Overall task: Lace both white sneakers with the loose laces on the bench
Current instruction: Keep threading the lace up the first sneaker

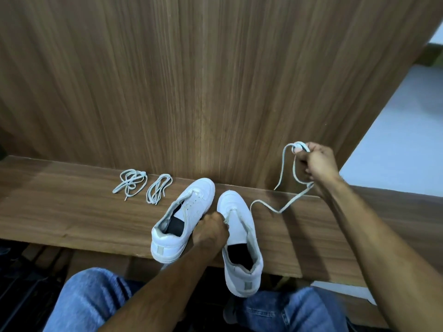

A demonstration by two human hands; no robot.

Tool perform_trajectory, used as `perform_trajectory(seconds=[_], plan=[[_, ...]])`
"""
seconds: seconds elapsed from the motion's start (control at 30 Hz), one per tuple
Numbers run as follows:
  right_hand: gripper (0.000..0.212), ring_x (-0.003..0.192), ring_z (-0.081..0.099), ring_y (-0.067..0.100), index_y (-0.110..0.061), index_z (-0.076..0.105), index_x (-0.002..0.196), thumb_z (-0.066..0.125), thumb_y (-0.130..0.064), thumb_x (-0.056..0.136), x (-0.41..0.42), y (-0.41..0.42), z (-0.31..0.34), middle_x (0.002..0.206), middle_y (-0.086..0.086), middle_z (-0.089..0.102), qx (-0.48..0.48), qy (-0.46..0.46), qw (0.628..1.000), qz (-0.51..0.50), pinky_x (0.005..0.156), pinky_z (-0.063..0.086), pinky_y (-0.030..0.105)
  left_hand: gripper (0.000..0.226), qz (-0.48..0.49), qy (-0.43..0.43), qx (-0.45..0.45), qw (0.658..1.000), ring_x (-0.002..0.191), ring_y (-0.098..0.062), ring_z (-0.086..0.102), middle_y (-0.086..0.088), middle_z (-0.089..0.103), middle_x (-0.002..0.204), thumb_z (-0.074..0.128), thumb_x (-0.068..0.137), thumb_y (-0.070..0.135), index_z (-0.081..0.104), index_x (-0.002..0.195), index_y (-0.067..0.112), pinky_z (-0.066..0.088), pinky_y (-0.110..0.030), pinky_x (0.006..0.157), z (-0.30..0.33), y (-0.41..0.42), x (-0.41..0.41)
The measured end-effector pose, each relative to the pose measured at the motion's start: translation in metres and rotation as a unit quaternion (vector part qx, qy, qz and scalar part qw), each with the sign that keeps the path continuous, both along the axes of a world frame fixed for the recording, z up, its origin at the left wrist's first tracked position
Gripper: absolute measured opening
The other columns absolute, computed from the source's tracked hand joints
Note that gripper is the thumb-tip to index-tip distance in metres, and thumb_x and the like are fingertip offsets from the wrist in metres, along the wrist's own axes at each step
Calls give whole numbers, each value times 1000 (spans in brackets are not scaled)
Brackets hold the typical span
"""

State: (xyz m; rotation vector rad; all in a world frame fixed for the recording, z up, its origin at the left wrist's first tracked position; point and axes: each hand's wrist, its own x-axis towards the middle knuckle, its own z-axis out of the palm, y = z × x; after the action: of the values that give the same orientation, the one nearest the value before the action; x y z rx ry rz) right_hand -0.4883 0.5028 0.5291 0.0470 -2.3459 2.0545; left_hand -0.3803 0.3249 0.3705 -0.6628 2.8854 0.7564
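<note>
A: Sneakers, two white ones, stand on the wooden bench (72, 212), side by side, both with the toe toward the wood panel wall (191, 80) and the heel toward the person. The left sneaker (182, 219) has its long axis a little slanted, toe leaning to the right. The right sneaker (239, 240) runs almost straight away from the person, and its heel hangs over the front edge of the bench.

B: And the hands?

A: The left hand (211, 232) is between the two shoes, fingers curled, gripping the right sneaker at the eyelet edge near the tongue. The right hand (316, 164) is raised to the right of the shoes, fingers closed around a lace (285, 204). This lace makes a loop over the fingers, one end hangs down free, and the other part runs down to the bench toward the right sneaker.

B: Is it already in an eyelet?

A: I cannot tell. Two more loose laces lie on the bench left of the shoes: a tangled bundle (130, 184) and a neater bundle (158, 188) just beside it
</note>
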Motion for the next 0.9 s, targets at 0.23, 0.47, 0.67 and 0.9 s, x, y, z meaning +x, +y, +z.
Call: perform_trajectory(seconds=[0.23, 0.47, 0.67, 0.9], plan=[[27, 30, 25, 3, -13, 53, 61, 60, -3, 85, 20, 25, 61, 42, -6, 44, 97, 47, 993, 41, 32, 14, 12, 104, -130, 223, 100, 961, 141, -19, 30, 1, 31, 154, 76, 69, 53, 19, 152, 26, 31, -37, 112, 52, 46, -39], [19, 33, 24, 9, -8, 53, 64, 57, -2, 81, 48, 75, 125, 57, 8, 45, 14, 124, 992, 21, 35, 14, 12, 33, -347, 139, 206, 904, 73, -9, 57, -9, 71, 82, 72, 77, 42, 71, 86, 11, 51, -34, 80, 103, 146, -76], [10, 37, 23, 10, -3, 54, 70, 55, -1, 80, 69, 145, 129, 56, 7, 45, 54, 142, 987, -47, 39, 13, 14, 22, -316, 111, 423, 842, 50, -5, 61, -10, 65, 76, 55, 96, 10, 61, 75, 12, 50, -20, 53, 135, 188, -66], [14, 37, 40, 14, -13, 54, 75, 52, -6, 88, 79, 198, 39, 52, 5, 48, 103, -7, 992, -70, 40, 21, 19, 20, -219, 157, 566, 779, 56, -6, 66, -6, 64, 78, 52, 98, 9, 67, 106, -1, 53, -18, 48, 197, 221, -59]])
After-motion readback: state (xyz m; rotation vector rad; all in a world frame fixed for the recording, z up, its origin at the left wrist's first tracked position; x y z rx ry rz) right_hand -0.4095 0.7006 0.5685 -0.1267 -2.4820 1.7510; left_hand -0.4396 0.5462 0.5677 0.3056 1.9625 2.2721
